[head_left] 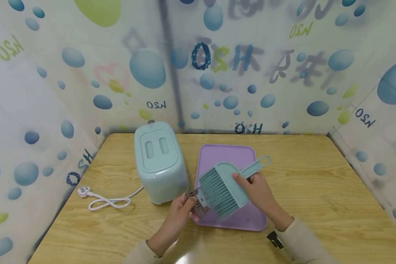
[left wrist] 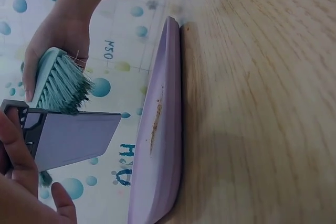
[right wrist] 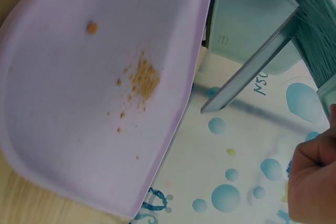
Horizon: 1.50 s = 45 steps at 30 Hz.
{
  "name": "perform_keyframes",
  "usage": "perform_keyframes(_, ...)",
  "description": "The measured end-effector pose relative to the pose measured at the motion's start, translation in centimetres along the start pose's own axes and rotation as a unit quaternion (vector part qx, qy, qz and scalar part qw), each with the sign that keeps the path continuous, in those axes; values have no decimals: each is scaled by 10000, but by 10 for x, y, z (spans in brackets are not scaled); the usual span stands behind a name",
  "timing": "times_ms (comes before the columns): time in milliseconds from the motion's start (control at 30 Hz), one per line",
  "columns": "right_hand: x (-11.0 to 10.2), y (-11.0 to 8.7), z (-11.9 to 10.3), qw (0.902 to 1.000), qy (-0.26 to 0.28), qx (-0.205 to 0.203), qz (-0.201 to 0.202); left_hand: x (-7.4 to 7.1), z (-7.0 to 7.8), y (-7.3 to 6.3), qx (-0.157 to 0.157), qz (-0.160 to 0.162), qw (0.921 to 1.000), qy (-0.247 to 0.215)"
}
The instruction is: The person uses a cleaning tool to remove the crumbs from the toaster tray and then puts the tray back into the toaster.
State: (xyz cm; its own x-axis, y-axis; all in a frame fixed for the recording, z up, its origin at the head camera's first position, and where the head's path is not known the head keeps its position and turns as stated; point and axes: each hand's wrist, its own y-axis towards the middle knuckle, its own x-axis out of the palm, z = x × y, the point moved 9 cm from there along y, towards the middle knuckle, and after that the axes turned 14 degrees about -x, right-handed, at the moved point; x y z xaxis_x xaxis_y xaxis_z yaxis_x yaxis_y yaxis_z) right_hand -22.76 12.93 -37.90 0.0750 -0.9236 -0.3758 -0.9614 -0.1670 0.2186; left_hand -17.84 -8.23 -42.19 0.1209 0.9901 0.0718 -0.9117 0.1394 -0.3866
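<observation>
My left hand (head_left: 179, 212) pinches the grey slotted end of a toaster crumb tray (head_left: 199, 206), thumb on top. In the left wrist view, the flat metal plate of the crumb tray (left wrist: 76, 137) is raised above the purple tray. A teal hand brush (head_left: 231, 183) is gripped near the base of its handle by my right hand (head_left: 259, 192). The bristles (left wrist: 65, 85) meet the upper side of the plate close to its grey end. Below, the purple tray (head_left: 224, 152) has a small pile of brown crumbs (right wrist: 145, 80) and scattered bits on it.
A mint-green toaster (head_left: 160, 161) stands to the left of the purple tray, very close to my left hand. Its white power cord (head_left: 113, 203) lies looped on the wooden table (head_left: 316, 176), with the plug (head_left: 84, 191) at far left. A patterned curtain (head_left: 231, 84) hangs behind.
</observation>
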Motion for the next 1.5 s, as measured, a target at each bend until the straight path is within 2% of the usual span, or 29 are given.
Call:
perform_keyframes(367, -15, 5, -6, 9929, -939, -654, 327, -2, 1, -1, 74, -42, 10000, 41)
perform_keyframes(667, -21, 9, 0, 9875, -1336, -764, 353, -3, 0, -3, 45, -7, 9999, 95)
perform_keyframes(900, -29, 11, 2, 9764, -1827, -1070, 421, -4, 1, -3, 107, -22, 9998, 160)
perform_keyframes(1267, -33, 11, -1, 9625, -2226, -1482, 456, -3, 2, -3, 116, -81, 9998, 157)
perform_keyframes(1500, -28, 9, -5, 9529, -2572, -1587, 250, -5, 3, -3, 115, 109, 9995, 271)
